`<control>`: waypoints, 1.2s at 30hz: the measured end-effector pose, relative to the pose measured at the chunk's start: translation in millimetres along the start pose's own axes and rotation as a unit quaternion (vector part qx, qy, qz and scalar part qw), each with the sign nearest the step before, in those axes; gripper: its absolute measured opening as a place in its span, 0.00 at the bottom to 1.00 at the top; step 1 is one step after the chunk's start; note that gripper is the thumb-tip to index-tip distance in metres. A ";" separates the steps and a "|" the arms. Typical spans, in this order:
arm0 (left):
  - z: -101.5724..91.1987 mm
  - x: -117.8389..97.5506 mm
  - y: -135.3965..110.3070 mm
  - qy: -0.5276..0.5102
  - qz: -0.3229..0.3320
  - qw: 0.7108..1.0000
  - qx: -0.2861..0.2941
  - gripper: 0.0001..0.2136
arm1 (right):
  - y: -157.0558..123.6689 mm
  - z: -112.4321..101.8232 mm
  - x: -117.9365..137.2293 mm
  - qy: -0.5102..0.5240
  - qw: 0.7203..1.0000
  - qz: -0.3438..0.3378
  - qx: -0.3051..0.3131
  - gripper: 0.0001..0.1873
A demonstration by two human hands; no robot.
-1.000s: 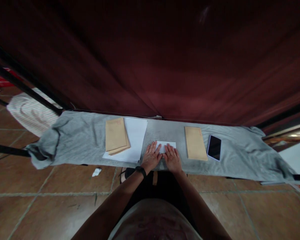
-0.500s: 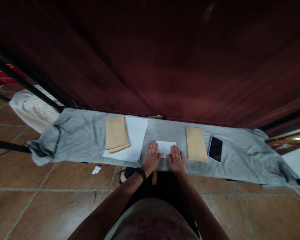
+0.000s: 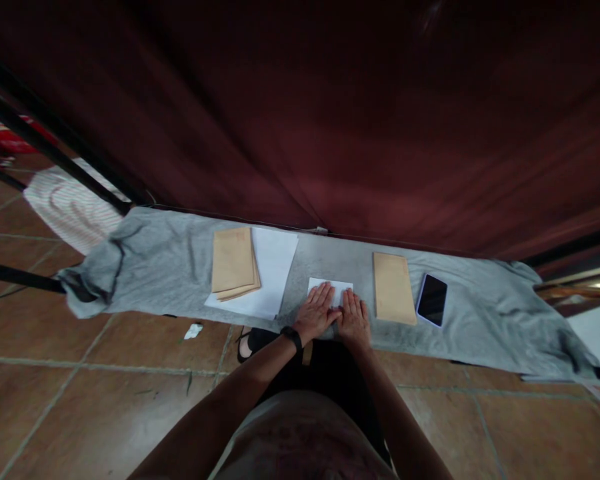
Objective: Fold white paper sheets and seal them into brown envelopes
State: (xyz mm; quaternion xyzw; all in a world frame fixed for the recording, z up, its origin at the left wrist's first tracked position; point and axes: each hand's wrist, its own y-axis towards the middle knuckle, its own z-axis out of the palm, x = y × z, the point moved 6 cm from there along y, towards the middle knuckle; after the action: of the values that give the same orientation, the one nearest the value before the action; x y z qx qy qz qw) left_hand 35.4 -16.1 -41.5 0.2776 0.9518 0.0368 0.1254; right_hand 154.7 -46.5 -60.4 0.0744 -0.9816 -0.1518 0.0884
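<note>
A small white sheet of paper (image 3: pixel 342 286), seemingly folded, lies on the grey cloth in front of me. My left hand (image 3: pixel 317 312) rests flat on its left and middle part, fingers stretched out and pointing away from me. On the right end of the paper my right hand (image 3: pixel 354 317) lies flat too, its fingers straight. The two thumbs nearly meet at the paper's near side. Much of the sheet is hidden under both hands. To the right of my right hand lies a brown envelope (image 3: pixel 394 288).
Left of my hands, several brown envelopes (image 3: pixel 233 259) lie fanned on larger white sheets (image 3: pixel 276 263). A phone (image 3: pixel 433 300) lies right of the single envelope. The grey cloth (image 3: pixel 150 267) covers a narrow surface, with a dark red curtain (image 3: pixel 300 133) behind it.
My left hand has slid right across the paper, closer to my right hand, baring the sheet's left corner. My right hand has stayed at the right end. The view has tilted slightly.
</note>
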 end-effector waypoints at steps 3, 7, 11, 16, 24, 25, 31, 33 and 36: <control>-5.6 8.0 -10.8 0.006 0.001 1.000 -0.006 0.34 | 0.0 -1.3 0.7 0.004 1.000 -0.006 -0.012 0.33; -13.1 16.4 -27.8 0.007 0.016 1.000 -0.007 0.32 | 0.0 -0.5 1.0 0.005 1.000 -0.005 -0.010 0.31; -17.6 23.9 -42.4 0.011 0.050 0.999 0.016 0.32 | 0.6 -0.5 -1.0 0.011 1.000 0.005 -0.005 0.29; -18.8 28.1 -49.2 0.019 0.067 0.997 0.021 0.32 | 2.5 -9.2 5.1 0.046 0.999 0.000 -0.020 0.29; -14.7 26.4 -50.3 0.025 0.070 0.997 0.014 0.33 | -9.8 -15.8 46.7 0.065 0.992 -0.100 0.032 0.28; -14.6 26.6 -50.6 0.025 0.070 0.997 0.012 0.33 | -11.6 -16.3 46.2 0.057 0.993 -0.100 0.032 0.28; -16.7 26.3 -51.7 0.016 0.069 0.997 0.012 0.35 | -23.5 -16.3 19.3 0.024 0.996 -0.083 0.018 0.31; -18.0 25.8 -51.6 0.013 0.068 0.997 0.016 0.35 | -27.4 -16.2 7.2 0.017 0.997 -0.070 0.017 0.32; -18.8 25.5 -51.1 0.009 0.061 0.998 0.023 0.34 | -29.3 -17.2 -6.1 0.014 0.999 -0.046 0.022 0.31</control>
State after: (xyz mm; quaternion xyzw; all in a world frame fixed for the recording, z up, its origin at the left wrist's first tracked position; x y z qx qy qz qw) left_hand -16.8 -45.5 -36.1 0.3380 0.9346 0.0248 0.1079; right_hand 167.5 -78.0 -54.3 0.1234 -0.9789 -0.1333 0.0932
